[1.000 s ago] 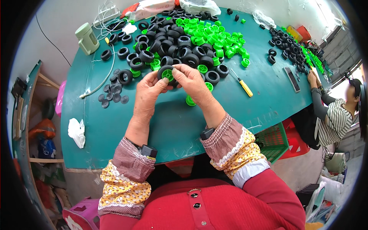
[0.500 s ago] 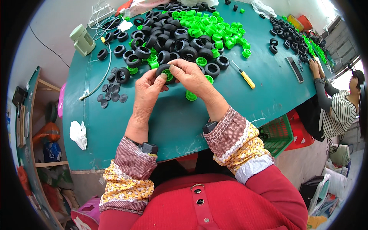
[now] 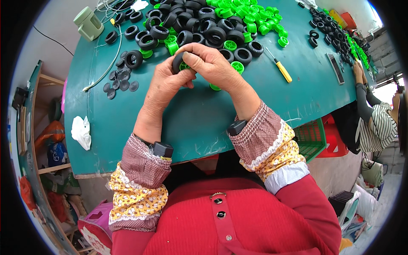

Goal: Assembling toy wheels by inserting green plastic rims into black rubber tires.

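A small black toy tyre (image 3: 177, 63) with a green wheel hub (image 3: 183, 66) set in it is between my two hands, above the near middle of the table. My left hand (image 3: 167, 85) grips its lower left side, thumb in front. Over the top and right side lie the closed fingers of my right hand (image 3: 211, 66), which hide much of the hub. Just beyond is a heap of black tyres (image 3: 207, 26), with a pile of loose green hubs (image 3: 250, 18) to its right. One green hub (image 3: 215, 87) shows partly beneath my right wrist.
Several flat black discs (image 3: 124, 85) lie at the left, near a pale cable (image 3: 111, 68) and a light green mug (image 3: 89, 25). A yellow-handled screwdriver (image 3: 282, 72) rests to the right. At the far right, a person (image 3: 378, 127) works by another tyre pile (image 3: 331, 32).
My right hand has closed further over the tyre, and its fingers now wrap the top. Both hands and the wheel sit a little higher in the picture, as the whole view has shifted.
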`<state>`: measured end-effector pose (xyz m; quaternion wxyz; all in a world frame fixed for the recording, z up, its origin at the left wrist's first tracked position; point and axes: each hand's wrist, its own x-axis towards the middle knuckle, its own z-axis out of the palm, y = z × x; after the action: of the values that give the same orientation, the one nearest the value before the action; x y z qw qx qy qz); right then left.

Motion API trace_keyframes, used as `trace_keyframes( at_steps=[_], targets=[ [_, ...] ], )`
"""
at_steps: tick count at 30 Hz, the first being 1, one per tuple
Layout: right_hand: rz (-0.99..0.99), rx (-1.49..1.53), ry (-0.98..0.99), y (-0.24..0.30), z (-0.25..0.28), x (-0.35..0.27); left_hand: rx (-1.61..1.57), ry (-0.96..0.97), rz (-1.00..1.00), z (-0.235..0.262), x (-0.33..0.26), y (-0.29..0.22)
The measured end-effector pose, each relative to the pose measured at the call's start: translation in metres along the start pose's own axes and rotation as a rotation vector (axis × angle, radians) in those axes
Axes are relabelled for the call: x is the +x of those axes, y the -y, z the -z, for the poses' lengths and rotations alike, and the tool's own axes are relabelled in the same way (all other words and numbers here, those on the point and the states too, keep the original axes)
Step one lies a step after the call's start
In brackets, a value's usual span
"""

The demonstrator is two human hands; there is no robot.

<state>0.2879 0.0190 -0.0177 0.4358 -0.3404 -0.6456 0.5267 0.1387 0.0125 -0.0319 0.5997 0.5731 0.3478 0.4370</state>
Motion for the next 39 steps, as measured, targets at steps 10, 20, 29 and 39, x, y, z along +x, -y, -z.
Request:
trace_keyframes(
  at_steps=[10, 20, 29, 39],
  targets=[
    [0.218, -0.224, -0.231, 0.001, -0.021, -0.003, -0.075, -0.052, 0.003, -0.004, -0.006, -0.002],
    [-0.009, 0.246, -0.225, -0.007, -0.011, 0.003, -0.312, -0.101, 0.001, -0.003, -0.004, -0.009],
    [-0.052, 0.3, -0.017, -0.005, -0.011, -0.001, -0.253, -0.017, 0.096, -0.004, -0.006, -0.006],
    [-0.045, 0.155, -0.28, -0.009, -0.023, -0.002, 0.031, -0.124, -0.011, -0.016, -0.002, -0.008]
  ],
)
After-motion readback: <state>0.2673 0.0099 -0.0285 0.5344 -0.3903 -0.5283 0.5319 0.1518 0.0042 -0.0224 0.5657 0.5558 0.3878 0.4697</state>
